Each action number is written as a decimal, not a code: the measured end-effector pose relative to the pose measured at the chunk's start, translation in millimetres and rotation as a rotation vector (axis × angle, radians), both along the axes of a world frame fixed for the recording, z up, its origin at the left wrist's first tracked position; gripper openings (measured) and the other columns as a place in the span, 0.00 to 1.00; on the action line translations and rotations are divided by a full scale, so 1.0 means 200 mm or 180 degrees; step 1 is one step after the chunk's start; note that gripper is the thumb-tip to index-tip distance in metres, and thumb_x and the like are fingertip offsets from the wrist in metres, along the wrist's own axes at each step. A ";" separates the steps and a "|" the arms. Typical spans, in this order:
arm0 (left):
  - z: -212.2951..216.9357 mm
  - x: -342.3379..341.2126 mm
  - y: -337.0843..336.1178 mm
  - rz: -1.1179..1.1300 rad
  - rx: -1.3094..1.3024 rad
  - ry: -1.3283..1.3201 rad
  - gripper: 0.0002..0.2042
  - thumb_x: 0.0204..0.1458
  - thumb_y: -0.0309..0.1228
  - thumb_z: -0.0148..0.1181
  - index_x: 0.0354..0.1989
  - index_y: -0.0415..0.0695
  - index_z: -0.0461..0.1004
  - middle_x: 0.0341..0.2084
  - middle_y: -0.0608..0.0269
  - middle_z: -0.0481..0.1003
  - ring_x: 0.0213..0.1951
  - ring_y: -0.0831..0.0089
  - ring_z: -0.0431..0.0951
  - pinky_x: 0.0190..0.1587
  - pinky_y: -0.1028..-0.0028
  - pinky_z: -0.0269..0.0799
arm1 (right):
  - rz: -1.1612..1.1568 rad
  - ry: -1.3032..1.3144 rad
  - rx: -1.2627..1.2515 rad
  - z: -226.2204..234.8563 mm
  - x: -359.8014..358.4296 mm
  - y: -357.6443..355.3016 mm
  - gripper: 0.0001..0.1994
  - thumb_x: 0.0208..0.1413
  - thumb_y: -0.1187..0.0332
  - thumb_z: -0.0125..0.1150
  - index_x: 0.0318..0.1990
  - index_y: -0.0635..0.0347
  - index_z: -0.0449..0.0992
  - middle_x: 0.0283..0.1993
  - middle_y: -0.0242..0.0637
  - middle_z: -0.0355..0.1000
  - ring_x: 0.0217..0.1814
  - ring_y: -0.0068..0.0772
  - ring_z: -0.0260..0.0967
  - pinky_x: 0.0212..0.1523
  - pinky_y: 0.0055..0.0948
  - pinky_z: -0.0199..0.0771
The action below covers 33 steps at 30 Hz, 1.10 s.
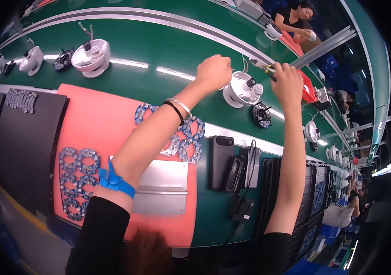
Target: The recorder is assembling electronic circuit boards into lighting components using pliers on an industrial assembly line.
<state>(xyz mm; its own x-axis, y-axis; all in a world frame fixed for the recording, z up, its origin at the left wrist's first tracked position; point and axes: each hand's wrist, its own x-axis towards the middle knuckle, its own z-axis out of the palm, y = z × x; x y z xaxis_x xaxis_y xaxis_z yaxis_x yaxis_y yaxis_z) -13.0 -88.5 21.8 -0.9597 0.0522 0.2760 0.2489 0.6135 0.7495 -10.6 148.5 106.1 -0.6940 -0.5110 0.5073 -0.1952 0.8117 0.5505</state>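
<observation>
1. The white housing (235, 97) stands on the green bench (149, 46), just beyond the pale rail (269, 145), between the person's two hands. Its open side faces up, probably so that the parts inside can be reached, and thin grey wires (245, 64) rise from it.
2. The right hand (288, 85) has its fingers closed around hand pliers (271, 72) with yellow and black handles. The tool's head tilts toward the wires, which suggests a grip chosen to bring the tip close to them.
3. The left hand (214, 73) is at the housing's left side, fingers curled inward; whether they pinch anything I cannot tell. Its place opposite the tool would suit steadying work.
4. A black ring-shaped part (262, 114) lies just beside the housing, likely kept there as its companion piece.
5. Blue circuit boards (88, 160) lie in rows on a pink mat (94, 110), perhaps so that each lifts away singly from a soft surface. A bent metal plate (163, 183) rests there too, partly behind the left forearm.
6. Right of the mat are a black device (221, 162) and stacked black trays (298, 201).
7. More white housings (91, 57) stand spaced along the bench. Across it, near a red bin (308, 87), a co-worker (291, 20) handles a white piece.
</observation>
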 end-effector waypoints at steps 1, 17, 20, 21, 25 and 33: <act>0.05 0.07 -0.03 -0.0059 0.0058 0.0216 0.10 0.54 0.36 0.57 0.34 0.45 0.80 0.39 0.51 0.77 0.44 0.51 0.78 0.46 0.56 0.75 | 0.0033 -0.0012 -0.0012 0.05 0.05 -0.03 0.15 0.46 0.66 0.70 0.43 0.52 0.78 0.36 0.35 0.74 0.43 0.40 0.76 0.43 0.41 0.75; 0.61 2.15 -1.14 -0.1075 0.1129 0.0305 0.01 0.44 0.19 0.54 0.24 0.37 0.70 0.28 0.58 0.80 0.27 0.70 0.79 0.33 0.73 0.73 | 0.2163 0.0285 -0.3386 0.49 1.11 -0.88 0.15 0.55 0.70 0.69 0.51 0.60 0.80 0.37 0.31 0.80 0.38 0.22 0.76 0.46 0.23 0.73; 0.41 2.48 -1.40 -0.0313 0.0838 -0.0171 0.01 0.45 0.19 0.54 0.25 0.38 0.69 0.29 0.57 0.81 0.29 0.71 0.79 0.36 0.75 0.74 | 0.2285 0.0252 -0.3401 0.48 1.22 -0.97 0.15 0.55 0.71 0.69 0.51 0.60 0.80 0.37 0.31 0.80 0.39 0.22 0.76 0.46 0.24 0.74; 0.33 2.58 -1.47 -0.0096 0.0782 -0.0318 0.01 0.45 0.19 0.54 0.25 0.37 0.69 0.29 0.57 0.81 0.29 0.70 0.79 0.37 0.75 0.74 | 0.2252 0.0230 -0.3296 0.49 1.27 -0.98 0.15 0.55 0.72 0.69 0.51 0.60 0.80 0.37 0.31 0.79 0.39 0.22 0.76 0.46 0.24 0.74; 0.12 2.94 -1.79 0.0893 0.0575 -0.0959 0.02 0.47 0.22 0.54 0.26 0.37 0.69 0.30 0.56 0.81 0.30 0.65 0.80 0.38 0.74 0.75 | 0.2263 0.0049 -0.3204 0.41 1.29 -1.15 0.16 0.53 0.73 0.69 0.51 0.60 0.79 0.37 0.33 0.79 0.39 0.24 0.77 0.46 0.25 0.75; -0.22 3.03 -1.86 0.1926 -0.1661 -0.2519 0.15 0.56 0.42 0.62 0.41 0.42 0.80 0.38 0.46 0.81 0.43 0.50 0.82 0.46 0.55 0.77 | 0.2098 -0.0196 -0.3426 0.30 1.33 -1.34 0.16 0.53 0.73 0.69 0.50 0.61 0.79 0.38 0.36 0.79 0.40 0.27 0.76 0.45 0.27 0.75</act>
<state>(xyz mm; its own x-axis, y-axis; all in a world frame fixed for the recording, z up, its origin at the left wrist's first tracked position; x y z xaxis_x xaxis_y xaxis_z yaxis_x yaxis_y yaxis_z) 592.4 -460.8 -23.0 -0.7617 -0.5506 -0.3416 -0.6281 0.7569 0.1806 255.2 -120.5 166.4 -0.5027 -0.1177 0.8564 -0.7341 0.5812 -0.3510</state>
